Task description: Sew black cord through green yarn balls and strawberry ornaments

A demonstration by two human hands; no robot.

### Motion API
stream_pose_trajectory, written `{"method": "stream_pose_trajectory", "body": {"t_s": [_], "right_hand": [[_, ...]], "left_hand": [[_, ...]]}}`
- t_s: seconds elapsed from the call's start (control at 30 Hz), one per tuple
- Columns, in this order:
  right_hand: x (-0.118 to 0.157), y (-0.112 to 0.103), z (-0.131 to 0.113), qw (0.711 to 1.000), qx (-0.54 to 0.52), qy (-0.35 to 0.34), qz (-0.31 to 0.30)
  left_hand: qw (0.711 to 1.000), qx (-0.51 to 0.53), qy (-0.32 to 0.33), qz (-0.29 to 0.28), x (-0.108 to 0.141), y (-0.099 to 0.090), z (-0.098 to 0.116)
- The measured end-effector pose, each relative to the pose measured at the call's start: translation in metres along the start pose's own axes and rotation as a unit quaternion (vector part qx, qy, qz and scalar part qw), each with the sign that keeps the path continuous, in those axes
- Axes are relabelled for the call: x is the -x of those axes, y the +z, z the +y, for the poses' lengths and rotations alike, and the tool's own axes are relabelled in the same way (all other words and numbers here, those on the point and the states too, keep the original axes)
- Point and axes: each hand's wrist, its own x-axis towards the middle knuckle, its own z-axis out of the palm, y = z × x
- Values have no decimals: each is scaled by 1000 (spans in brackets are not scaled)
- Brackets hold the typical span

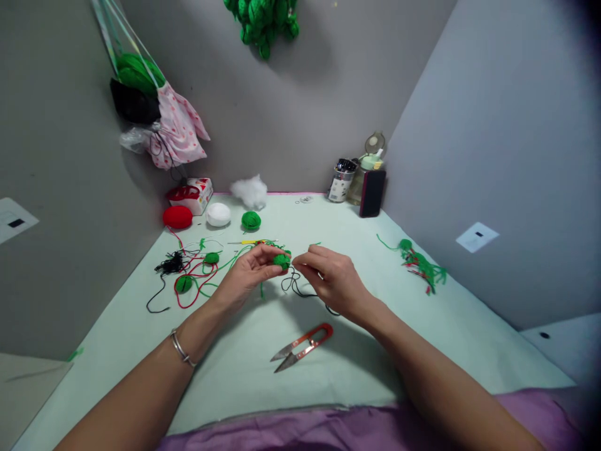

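Note:
Between the fingertips and thumb of my left hand (260,266) is a small green crocheted piece (282,260). Close to its right side, my right hand (331,272) is closed in a pinch. What the pinch holds is too small to make out. A black yarn strand (295,287) loops down beneath the two hands and runs along the table under my right hand. Nearer to me lie thread snips (303,347) with an orange handle, blades pointing left. Beyond my left hand is a yellow-handled crochet hook (251,242).
Left of my hands lie tangled black yarn (171,263), red yarn (197,275) and small green pieces (183,284). Behind are red (177,217), white (218,215) and green (251,220) yarn balls and white stuffing (251,191). A phone (372,194) stands back right; yarn scraps (425,269) lie right.

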Motion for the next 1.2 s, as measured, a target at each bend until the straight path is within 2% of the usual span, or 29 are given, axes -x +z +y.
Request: {"method": "stream_pose_trajectory", "body": {"t_s": [0.17, 0.27, 0.43, 0.53, 0.63, 0.8, 0.93, 1.07, 1.13, 1.2], "right_hand": [[-1, 6, 5, 980, -187, 74, -6], [-2, 8, 10, 972, -226, 66, -20], [-3, 7, 13, 979, -204, 22, -21], [-3, 7, 13, 979, -201, 27, -26], [-5, 8, 14, 975, -214, 57, -32], [-5, 13, 14, 949, -259, 170, -59], [-3, 12, 7, 938, -279, 183, -90], [-2, 6, 1, 947, -243, 179, -109], [-2, 5, 2, 965, -181, 158, -106], [-2, 7, 4, 985, -105, 111, -76]], "left_hand": [[1000, 8, 6, -13, 1, -1, 4], [1000, -10, 17, -17, 1, -5, 3], [997, -52, 43, -24, 0, -8, 2], [996, -71, 51, -30, 1, -7, 4], [995, -84, 55, -20, 3, -4, 7], [993, -106, 57, 10, 4, 3, 3], [986, -155, 59, 36, 3, 5, -5], [979, -189, 61, 44, 3, 4, -9], [976, -207, 56, 36, 4, 4, -9], [974, -218, 53, 30, 4, 4, -9]]}}
